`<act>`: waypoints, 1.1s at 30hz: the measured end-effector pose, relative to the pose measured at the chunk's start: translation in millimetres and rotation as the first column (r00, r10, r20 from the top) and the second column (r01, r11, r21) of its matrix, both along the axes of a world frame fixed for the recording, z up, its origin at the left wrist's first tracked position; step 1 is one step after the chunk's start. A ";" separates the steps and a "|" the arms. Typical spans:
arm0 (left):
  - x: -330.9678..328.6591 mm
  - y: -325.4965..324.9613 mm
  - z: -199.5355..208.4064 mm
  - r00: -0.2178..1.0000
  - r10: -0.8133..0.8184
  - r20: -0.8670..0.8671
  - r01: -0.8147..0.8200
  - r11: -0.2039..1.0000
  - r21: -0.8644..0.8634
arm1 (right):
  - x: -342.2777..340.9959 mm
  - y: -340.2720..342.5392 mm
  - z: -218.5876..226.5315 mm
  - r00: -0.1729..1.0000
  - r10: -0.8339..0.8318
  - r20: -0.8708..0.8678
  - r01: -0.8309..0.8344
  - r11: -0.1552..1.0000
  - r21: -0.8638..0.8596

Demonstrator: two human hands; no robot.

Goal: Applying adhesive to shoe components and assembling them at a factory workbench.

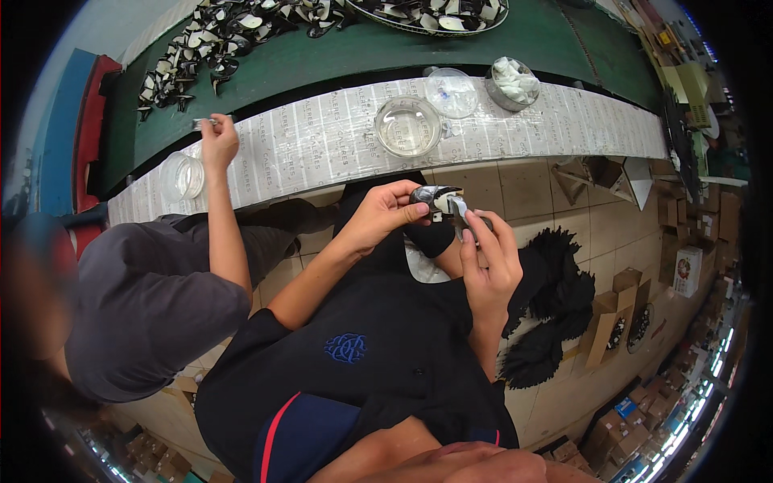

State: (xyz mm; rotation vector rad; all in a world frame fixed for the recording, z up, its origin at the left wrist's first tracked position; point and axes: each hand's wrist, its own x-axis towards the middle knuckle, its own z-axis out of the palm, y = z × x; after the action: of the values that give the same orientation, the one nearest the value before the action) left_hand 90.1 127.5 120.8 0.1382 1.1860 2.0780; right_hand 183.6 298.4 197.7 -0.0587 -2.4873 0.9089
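Note:
My left hand (380,216) grips a glossy black piece with cream-white patches, which looks like a shoe heel (431,195), held above my lap in front of the bench. My right hand (493,262) is closed at the heel's right end, thumb and fingers pinching a small grey-white piece (460,208) against it. Whether that piece is a cloth or part of the heel, I cannot tell. Beyond my hands, a round clear dish (408,126) stands on the bench edge. Many similar black and cream heels (233,36) lie heaped at the far left.
A clear lid (451,92) and a round tin of white wads (514,84) stand right of the dish. A large tray (435,30) of heels sits farther back. At left, a co-worker's hand (219,143) reaches over another clear container (183,177). Black fringed cloth (555,290) hangs at right.

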 end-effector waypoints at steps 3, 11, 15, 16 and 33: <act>0.6 0.9 5.3 0.999 -0.006 -0.032 0.006 1.000 -0.012 | -1.2 -1.8 -0.8 1.000 0.001 0.031 -0.003 0.999 0.043; 0.5 3.0 9.1 0.999 -0.003 -0.049 0.002 1.000 -0.009 | -3.1 -2.9 0.3 0.996 0.023 0.085 -0.030 0.995 0.091; 0.3 4.0 9.5 0.999 -0.005 -0.049 0.004 1.000 -0.020 | -3.5 -3.5 -1.3 0.997 0.006 0.075 -0.016 0.991 0.134; 0.1 4.3 9.7 0.999 -0.004 -0.053 0.004 1.000 -0.017 | -3.6 -4.0 -1.8 0.997 -0.003 0.072 -0.008 0.990 0.143; 0.3 3.8 10.0 0.998 -0.008 -0.055 0.005 0.999 -0.052 | -4.0 0.2 -9.3 0.975 -0.189 0.113 0.178 0.979 0.096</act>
State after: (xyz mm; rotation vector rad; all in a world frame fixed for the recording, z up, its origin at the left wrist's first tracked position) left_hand 90.4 131.4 130.8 0.1751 1.2700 2.0472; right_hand 179.7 298.6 188.5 -0.3197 -2.5783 0.7409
